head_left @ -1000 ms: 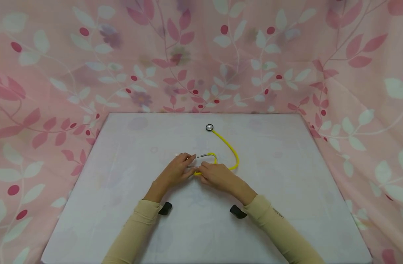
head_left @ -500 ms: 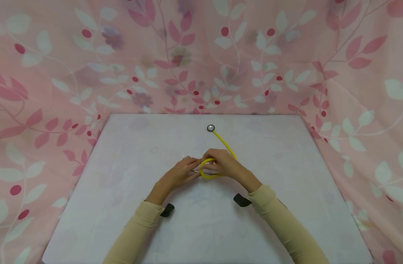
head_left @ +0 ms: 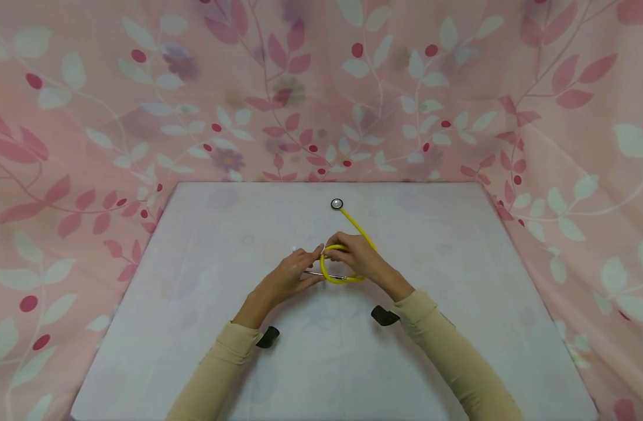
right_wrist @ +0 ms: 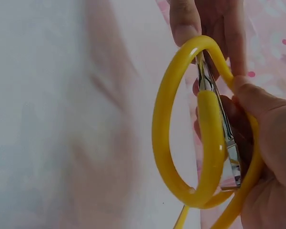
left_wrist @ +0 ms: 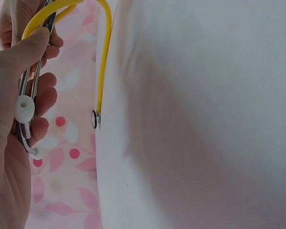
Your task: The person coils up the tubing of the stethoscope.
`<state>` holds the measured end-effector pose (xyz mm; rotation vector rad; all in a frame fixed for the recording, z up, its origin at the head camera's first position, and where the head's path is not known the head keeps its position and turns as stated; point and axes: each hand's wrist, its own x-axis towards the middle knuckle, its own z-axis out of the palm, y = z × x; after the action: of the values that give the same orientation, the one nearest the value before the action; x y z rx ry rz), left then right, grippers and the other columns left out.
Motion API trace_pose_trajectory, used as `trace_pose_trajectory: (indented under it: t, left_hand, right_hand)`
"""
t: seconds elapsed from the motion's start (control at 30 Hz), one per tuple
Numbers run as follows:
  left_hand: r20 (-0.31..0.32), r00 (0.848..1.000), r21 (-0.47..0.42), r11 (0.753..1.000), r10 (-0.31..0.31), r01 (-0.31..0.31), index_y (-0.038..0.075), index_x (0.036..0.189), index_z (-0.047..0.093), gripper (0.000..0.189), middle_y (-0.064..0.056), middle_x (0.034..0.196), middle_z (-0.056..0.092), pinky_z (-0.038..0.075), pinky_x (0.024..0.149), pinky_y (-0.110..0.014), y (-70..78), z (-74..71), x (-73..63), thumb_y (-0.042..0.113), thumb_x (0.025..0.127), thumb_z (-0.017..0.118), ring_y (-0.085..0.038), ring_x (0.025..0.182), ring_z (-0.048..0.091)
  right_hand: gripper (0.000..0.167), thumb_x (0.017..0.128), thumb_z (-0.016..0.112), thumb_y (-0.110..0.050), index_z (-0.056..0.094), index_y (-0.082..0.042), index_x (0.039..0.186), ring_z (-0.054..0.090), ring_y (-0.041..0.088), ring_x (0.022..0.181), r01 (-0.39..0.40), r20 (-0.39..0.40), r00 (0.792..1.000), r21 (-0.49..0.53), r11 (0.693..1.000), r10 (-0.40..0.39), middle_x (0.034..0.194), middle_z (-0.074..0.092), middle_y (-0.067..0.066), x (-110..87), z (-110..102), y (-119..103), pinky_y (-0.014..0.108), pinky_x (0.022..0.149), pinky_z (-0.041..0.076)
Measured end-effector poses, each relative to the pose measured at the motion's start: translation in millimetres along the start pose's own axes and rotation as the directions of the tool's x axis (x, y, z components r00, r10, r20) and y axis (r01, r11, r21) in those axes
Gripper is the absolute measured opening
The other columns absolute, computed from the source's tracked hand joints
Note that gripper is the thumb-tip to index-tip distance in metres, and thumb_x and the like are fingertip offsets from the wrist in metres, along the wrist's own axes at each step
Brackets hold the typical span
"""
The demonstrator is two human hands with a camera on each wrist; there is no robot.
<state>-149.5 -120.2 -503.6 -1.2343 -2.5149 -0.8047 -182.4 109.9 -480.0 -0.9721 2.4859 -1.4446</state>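
Observation:
A stethoscope with yellow tubing is held between both hands above the table. My left hand grips its metal ear tubes, with the thumb near the tubing. White ear tips poke out by the palm. My right hand pinches the tubing, which makes a loop round the ear tubes in the right wrist view. The round chest piece lies toward the far side of the table, tubing running from it to the right hand. Part of the ear tubes is hidden by fingers and tubing.
The table has a white cloth cover. Behind and beside it hangs a pink curtain with a leaf print. A black piece sits under the left wrist, another black piece under the right.
The right hand has risen and brought the yellow tubing into a loop round the ear tubes. The left hand has shifted slightly right, still gripping the ear tubes. The chest piece barely moved.

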Motion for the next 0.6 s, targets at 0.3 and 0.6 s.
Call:
trace_pose_trajectory:
  t: [0.3, 0.6]
  left_hand:
    - [0.003, 1.0, 0.044, 0.999, -0.021, 0.021, 0.005, 0.138, 0.056, 0.065, -0.007, 0.123, 0.068, 0.046, 0.103, -0.053, 0.0, 1.5, -1.0, 0.025, 0.082, 0.081, -0.019, 0.107, 0.065]
    - [-0.039, 0.998, -0.015, 0.999, 0.049, -0.049, 0.004, 0.136, 0.057, 0.064, -0.011, 0.14, 0.058, 0.051, 0.096, -0.042, -1.8, 0.8, -1.9, 0.018, 0.079, 0.082, -0.021, 0.114, 0.063]
  right_hand:
    - [0.024, 0.084, 0.077, -0.03, 0.065, -0.01, 0.09, 0.071, 0.021, 0.062, -0.232, -0.04, 0.972, 0.034, 0.972, 0.233, 0.083, 0.071, 0.005, 4.5, -5.5, 2.0, 0.028, 0.058, 0.058]
    - [0.03, 0.082, 0.076, -0.047, 0.077, -0.018, 0.088, 0.068, 0.02, 0.068, -0.337, 0.009, 0.94, -0.144, 0.931, 0.342, 0.079, 0.074, -0.002, 13.9, -18.6, 8.2, 0.027, 0.059, 0.052]
